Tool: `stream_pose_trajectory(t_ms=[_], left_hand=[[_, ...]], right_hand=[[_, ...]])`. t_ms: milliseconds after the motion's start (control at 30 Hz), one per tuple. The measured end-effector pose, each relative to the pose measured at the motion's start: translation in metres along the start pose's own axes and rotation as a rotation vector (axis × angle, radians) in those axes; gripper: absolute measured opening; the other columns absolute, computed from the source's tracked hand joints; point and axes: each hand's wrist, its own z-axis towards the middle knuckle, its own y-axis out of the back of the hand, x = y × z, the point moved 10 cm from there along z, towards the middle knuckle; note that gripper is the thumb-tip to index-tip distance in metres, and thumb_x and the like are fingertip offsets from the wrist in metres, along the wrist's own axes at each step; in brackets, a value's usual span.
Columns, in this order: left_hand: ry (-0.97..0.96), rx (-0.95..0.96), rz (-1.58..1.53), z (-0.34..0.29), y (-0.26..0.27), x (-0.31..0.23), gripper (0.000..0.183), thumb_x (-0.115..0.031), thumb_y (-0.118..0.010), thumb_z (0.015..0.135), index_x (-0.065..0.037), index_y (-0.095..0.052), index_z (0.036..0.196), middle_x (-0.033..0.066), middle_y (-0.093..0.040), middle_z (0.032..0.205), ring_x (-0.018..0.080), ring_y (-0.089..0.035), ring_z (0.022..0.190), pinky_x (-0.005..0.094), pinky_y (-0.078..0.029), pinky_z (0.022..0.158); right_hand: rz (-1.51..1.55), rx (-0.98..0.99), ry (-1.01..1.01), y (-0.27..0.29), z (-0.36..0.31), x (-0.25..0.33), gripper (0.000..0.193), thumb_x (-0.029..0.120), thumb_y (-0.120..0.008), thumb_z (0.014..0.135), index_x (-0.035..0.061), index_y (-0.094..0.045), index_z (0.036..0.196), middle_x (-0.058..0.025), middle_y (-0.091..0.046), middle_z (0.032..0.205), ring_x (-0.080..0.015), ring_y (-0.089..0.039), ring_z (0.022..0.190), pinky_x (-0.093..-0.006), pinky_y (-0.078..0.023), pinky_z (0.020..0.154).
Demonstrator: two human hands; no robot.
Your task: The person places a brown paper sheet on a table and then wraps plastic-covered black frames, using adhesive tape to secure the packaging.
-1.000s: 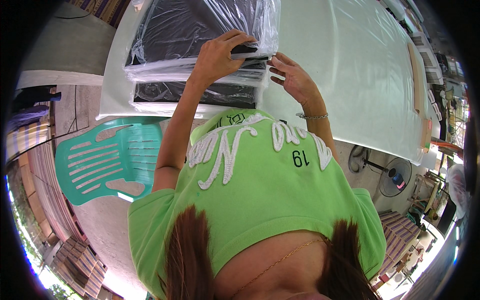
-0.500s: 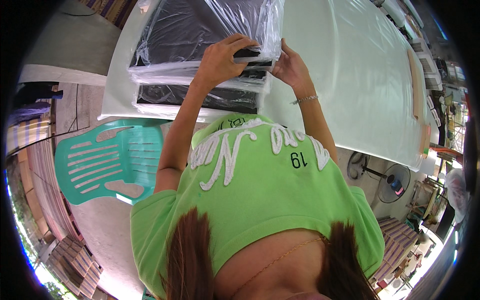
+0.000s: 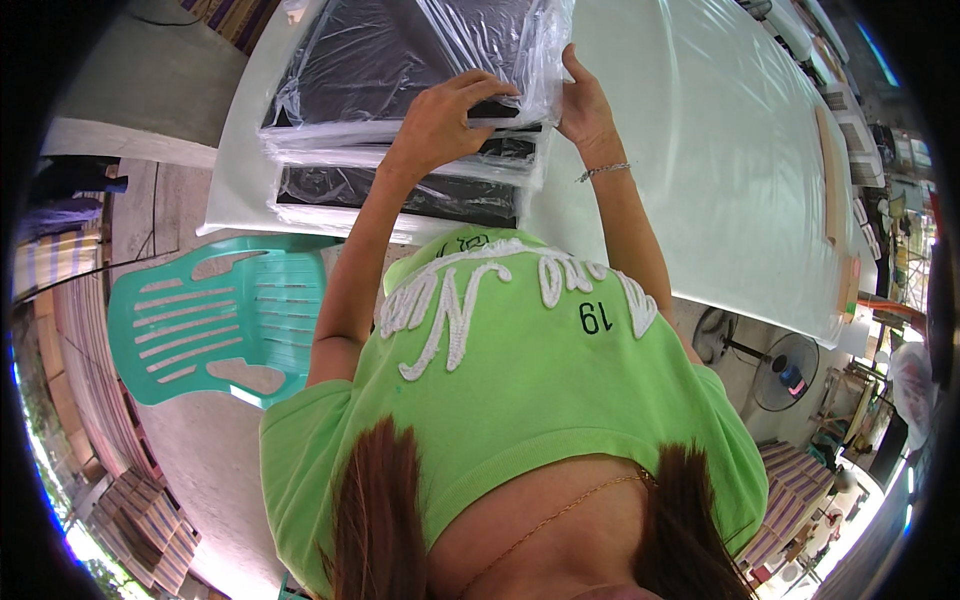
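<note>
A black flat panel (image 3: 385,60) wrapped in crinkled clear plastic lies on top of another wrapped black panel (image 3: 400,193), which juts out toward me. Over the upper panel's near right corner my left hand (image 3: 440,122) curls, thumb and fingers closing on the clear plastic wrap (image 3: 535,112) at its edge. My right hand (image 3: 588,108) is against the right side of the same corner. Its thumb points up, stretched away from the palm, while the other fingers are partly hidden by the plastic.
The panels rest on a large table with a glossy pale cover (image 3: 700,170). A green plastic chair (image 3: 190,325) stands at the near left. Beyond the table's near right edge is a floor fan (image 3: 785,372). A grey slab (image 3: 150,95) adjoins at the far left.
My right hand has shifted slightly up and to the right along the corner, its thumb rising. My left hand keeps its place on the plastic.
</note>
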Motion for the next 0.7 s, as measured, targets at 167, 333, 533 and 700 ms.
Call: stream_pose_trajectory(t_ms=[167,333,533,700], left_hand=[[-0.045,0.061,-0.028,-0.005,-0.004,-0.003,0.05,-0.005,-0.066,0.064,-0.018,-0.057,0.112,0.0051,-0.053,0.117,0.0275,-0.055,0.102,0.0353,-0.045,0.089],[-0.061,0.002,0.093,-0.01,-0.013,-0.001,0.049,-0.009,-0.069,0.065,-0.02,-0.057,0.112,0.0041,-0.052,0.118,0.0285,-0.056,0.099,0.0367,-0.047,0.084],[-0.042,-0.021,0.154,-0.01,-0.015,0.01,0.046,-0.008,-0.066,0.065,-0.02,-0.06,0.108,0.0004,-0.058,0.107,0.0255,-0.061,0.085,0.0355,-0.051,0.071],[-0.126,-0.088,0.107,-0.013,-0.005,-0.01,0.042,-0.006,-0.06,0.064,-0.018,-0.061,0.104,-0.0011,-0.06,0.099,0.0249,-0.062,0.077,0.0351,-0.051,0.066]], right_hand=[[0.101,0.027,-0.001,-0.004,0.0,0.005,0.052,0.037,-0.056,0.087,-0.0032,-0.045,0.118,-0.0176,-0.054,0.112,-0.0305,-0.052,0.105,-0.044,-0.041,0.094],[0.175,0.012,-0.02,-0.007,-0.003,0.001,0.05,0.034,-0.057,0.087,-0.0027,-0.043,0.119,-0.0187,-0.052,0.114,-0.0305,-0.051,0.107,-0.0432,-0.042,0.093],[0.077,-0.003,-0.012,0.002,0.001,0.002,0.043,0.034,-0.056,0.087,-0.0002,-0.047,0.113,-0.0157,-0.056,0.107,-0.0284,-0.055,0.103,-0.045,-0.046,0.087],[-0.045,-0.055,0.065,0.02,0.029,0.016,0.043,0.033,-0.055,0.088,-0.0009,-0.048,0.113,-0.0151,-0.06,0.101,-0.0262,-0.061,0.092,-0.0397,-0.053,0.079]])
